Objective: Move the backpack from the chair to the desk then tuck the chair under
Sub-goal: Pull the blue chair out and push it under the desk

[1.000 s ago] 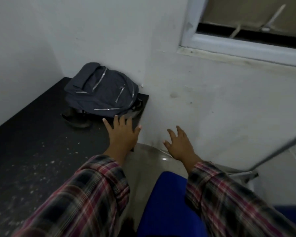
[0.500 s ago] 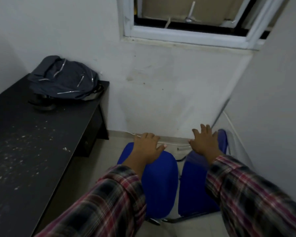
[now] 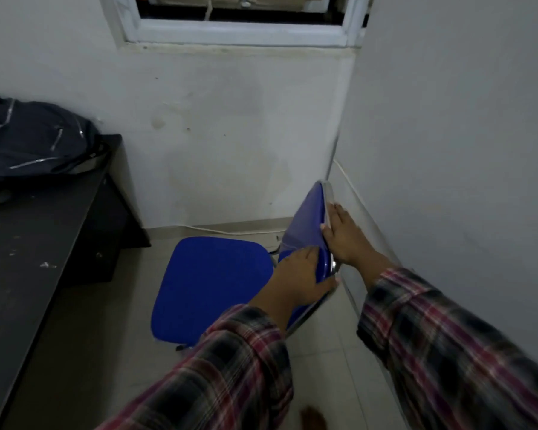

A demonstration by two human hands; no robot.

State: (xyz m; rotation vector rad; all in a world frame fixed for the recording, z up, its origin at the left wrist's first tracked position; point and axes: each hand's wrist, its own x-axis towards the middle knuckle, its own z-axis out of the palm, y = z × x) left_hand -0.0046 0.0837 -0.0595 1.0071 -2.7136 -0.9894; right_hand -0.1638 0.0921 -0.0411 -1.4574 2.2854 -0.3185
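Both hands have moved onto the chair: backpack (image 3: 35, 141) sits on the black bench (image 3: 28, 249) at left, blue chair (image 3: 212, 283) stands clear of it, left hand (image 3: 295, 280) gripping the backrest (image 3: 308, 234), right hand (image 3: 345, 237) flat behind, wall (image 3: 448, 150) close.

plaid sleeves (image 3: 448, 336), red, dark, white checks

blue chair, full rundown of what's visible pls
The blue chair has a padded seat and backrest in bright blue, fabric-looking upholstery, with a shiny metal frame showing along the backrest edge and below the seat. The seat is bare. It stands on the pale tiled floor near the room's corner, beside the dark desk, not under it. The left hand grips the backrest's near end, thumb on its rear side; the right hand lies flat against its back. The legs are mostly hidden.
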